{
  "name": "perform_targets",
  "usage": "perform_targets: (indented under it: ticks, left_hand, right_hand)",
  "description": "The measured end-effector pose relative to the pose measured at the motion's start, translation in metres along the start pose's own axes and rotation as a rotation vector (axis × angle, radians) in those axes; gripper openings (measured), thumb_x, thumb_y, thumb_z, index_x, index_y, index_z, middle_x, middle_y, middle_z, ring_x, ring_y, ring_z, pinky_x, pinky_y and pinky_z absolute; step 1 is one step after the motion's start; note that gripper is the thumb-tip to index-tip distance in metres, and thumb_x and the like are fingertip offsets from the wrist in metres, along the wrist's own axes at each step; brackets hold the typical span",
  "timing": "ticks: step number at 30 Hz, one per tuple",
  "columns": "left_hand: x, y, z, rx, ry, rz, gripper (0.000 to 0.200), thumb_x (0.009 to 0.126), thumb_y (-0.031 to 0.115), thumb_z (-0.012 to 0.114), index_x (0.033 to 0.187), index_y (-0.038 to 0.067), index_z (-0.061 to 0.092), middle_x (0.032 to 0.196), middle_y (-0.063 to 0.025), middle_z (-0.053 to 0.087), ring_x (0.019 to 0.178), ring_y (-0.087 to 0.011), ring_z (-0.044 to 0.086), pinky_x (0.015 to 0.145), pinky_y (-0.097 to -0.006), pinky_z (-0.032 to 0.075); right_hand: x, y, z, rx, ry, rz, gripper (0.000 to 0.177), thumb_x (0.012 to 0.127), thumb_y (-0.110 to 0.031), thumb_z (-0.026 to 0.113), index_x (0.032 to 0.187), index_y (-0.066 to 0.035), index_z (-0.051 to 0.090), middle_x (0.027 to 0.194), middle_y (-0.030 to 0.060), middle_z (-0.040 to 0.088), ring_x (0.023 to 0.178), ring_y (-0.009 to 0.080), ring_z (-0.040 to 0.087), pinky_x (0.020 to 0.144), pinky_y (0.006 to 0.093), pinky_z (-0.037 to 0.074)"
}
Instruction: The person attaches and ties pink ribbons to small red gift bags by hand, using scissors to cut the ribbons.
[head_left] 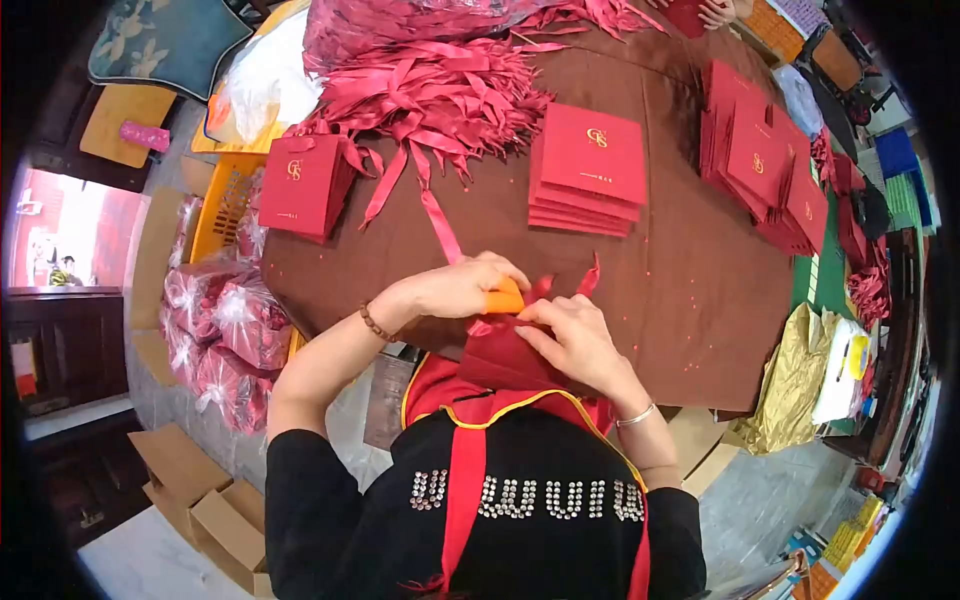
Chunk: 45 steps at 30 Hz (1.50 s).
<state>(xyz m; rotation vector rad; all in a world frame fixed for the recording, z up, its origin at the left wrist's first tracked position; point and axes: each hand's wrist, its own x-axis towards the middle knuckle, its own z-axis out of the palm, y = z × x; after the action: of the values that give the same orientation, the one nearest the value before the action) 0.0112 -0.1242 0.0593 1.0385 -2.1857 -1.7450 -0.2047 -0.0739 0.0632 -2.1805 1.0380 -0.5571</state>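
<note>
My left hand (462, 288) is closed around an orange object (505, 298), whose kind I cannot make out. My right hand (578, 342) pinches the top edge of a dark red paper bag (498, 357) at the table's near edge, beside the orange object. A red ribbon end (590, 274) sticks up behind my right fingers. The lower part of the bag rests close to the red apron (432, 385). My fingers hide where the ribbon meets the bag.
A heap of red ribbons (440, 100) lies at the back of the brown-covered table (690, 290). Red bags stand in a left stack (300, 185), a middle stack (588, 160) and right stacks (760, 150). Another person's hand (718, 12) shows at the far edge.
</note>
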Motion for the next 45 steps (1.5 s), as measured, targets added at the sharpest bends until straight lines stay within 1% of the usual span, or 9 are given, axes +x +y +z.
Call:
perform_targets:
  ticks: [2, 9, 13, 25, 37, 41, 42, 43, 45]
  left_hand:
    - [0.002, 0.007, -0.003, 0.297, -0.118, 0.058, 0.026, 0.087, 0.019, 0.051, 0.103, 0.005, 0.065, 0.125, -0.0103, 0.054, 0.123, -0.0267, 0.042, 0.1, -0.0384, 0.033]
    - [0.013, 0.012, -0.015, 0.22, -0.436, -0.12, 0.025, 0.085, 0.023, 0.054, 0.102, 0.009, 0.067, 0.123, -0.0073, 0.056, 0.12, -0.0257, 0.044, 0.098, -0.0388, 0.034]
    - [0.02, 0.008, -0.02, 0.279, -0.594, -0.032, 0.025, 0.084, 0.022, 0.055, 0.104, 0.011, 0.065, 0.118, -0.006, 0.058, 0.115, -0.0246, 0.049, 0.092, -0.0388, 0.039]
    - [0.019, 0.007, -0.018, 0.264, -0.657, -0.028, 0.023, 0.087, 0.025, 0.054, 0.102, 0.01, 0.063, 0.119, -0.0076, 0.055, 0.118, -0.0284, 0.044, 0.095, -0.0401, 0.038]
    - [0.019, -0.001, -0.009, 0.146, -0.342, 0.096, 0.027, 0.085, 0.028, 0.058, 0.092, 0.003, 0.066, 0.124, -0.0193, 0.049, 0.114, -0.0331, 0.046, 0.095, -0.0401, 0.036]
    - [0.028, -0.016, -0.008, 0.025, -0.219, 0.092, 0.021, 0.085, 0.022, 0.057, 0.089, 0.002, 0.065, 0.115, -0.0147, 0.056, 0.11, -0.0315, 0.048, 0.091, -0.0381, 0.04]
    - [0.033, -0.005, -0.021, 0.144, -0.192, 0.178, 0.02, 0.085, 0.02, 0.057, 0.089, 0.002, 0.064, 0.107, -0.0127, 0.06, 0.106, -0.03, 0.052, 0.088, -0.0362, 0.042]
    - [0.024, -0.006, -0.016, 0.315, 0.073, 0.294, 0.02, 0.085, 0.02, 0.056, 0.088, 0.002, 0.064, 0.101, -0.0121, 0.062, 0.1, -0.0286, 0.056, 0.085, -0.0344, 0.044]
    - [0.021, 0.002, -0.016, 0.521, 0.151, 0.326, 0.019, 0.085, 0.019, 0.057, 0.089, 0.003, 0.064, 0.095, -0.0111, 0.063, 0.091, -0.0273, 0.06, 0.08, -0.034, 0.046]
  right_hand:
    - [-0.001, -0.006, -0.002, -0.059, -0.004, 0.0, 0.011, 0.08, -0.018, 0.066, 0.086, -0.01, 0.062, 0.071, 0.0057, 0.061, 0.067, 0.0215, 0.058, 0.064, 0.0332, 0.039]
    - [-0.003, -0.012, 0.003, -0.107, 0.047, -0.077, 0.01, 0.078, -0.017, 0.067, 0.085, -0.01, 0.063, 0.068, 0.0044, 0.058, 0.064, 0.0205, 0.056, 0.065, 0.0327, 0.038]
    - [-0.003, -0.013, 0.004, -0.12, 0.044, -0.133, 0.011, 0.078, -0.017, 0.067, 0.086, -0.01, 0.063, 0.07, 0.0048, 0.058, 0.065, 0.0209, 0.056, 0.066, 0.0324, 0.038]
    - [-0.002, -0.008, 0.006, -0.043, -0.014, -0.119, 0.011, 0.079, -0.015, 0.066, 0.088, -0.01, 0.063, 0.067, 0.0054, 0.057, 0.063, 0.0219, 0.055, 0.064, 0.033, 0.038]
    - [-0.003, 0.005, 0.001, 0.071, -0.072, -0.059, 0.01, 0.079, -0.015, 0.066, 0.087, -0.009, 0.064, 0.069, 0.0065, 0.059, 0.065, 0.0231, 0.056, 0.065, 0.034, 0.039]
    - [-0.001, 0.009, -0.003, 0.17, -0.149, -0.207, 0.012, 0.08, -0.017, 0.065, 0.089, -0.009, 0.064, 0.071, 0.0056, 0.06, 0.069, 0.0213, 0.057, 0.069, 0.034, 0.039]
    - [0.001, 0.002, -0.008, 0.155, -0.228, -0.205, 0.013, 0.081, -0.018, 0.065, 0.089, -0.009, 0.065, 0.072, 0.0047, 0.061, 0.071, 0.0204, 0.057, 0.071, 0.033, 0.039]
    - [0.002, 0.002, -0.006, 0.154, -0.228, -0.203, 0.013, 0.081, -0.018, 0.065, 0.089, -0.009, 0.065, 0.072, 0.0047, 0.061, 0.071, 0.0204, 0.057, 0.071, 0.033, 0.039]
    - [0.002, 0.004, -0.002, 0.072, -0.206, -0.078, 0.012, 0.081, -0.019, 0.065, 0.089, -0.009, 0.065, 0.075, 0.0051, 0.062, 0.073, 0.02, 0.057, 0.072, 0.032, 0.038]
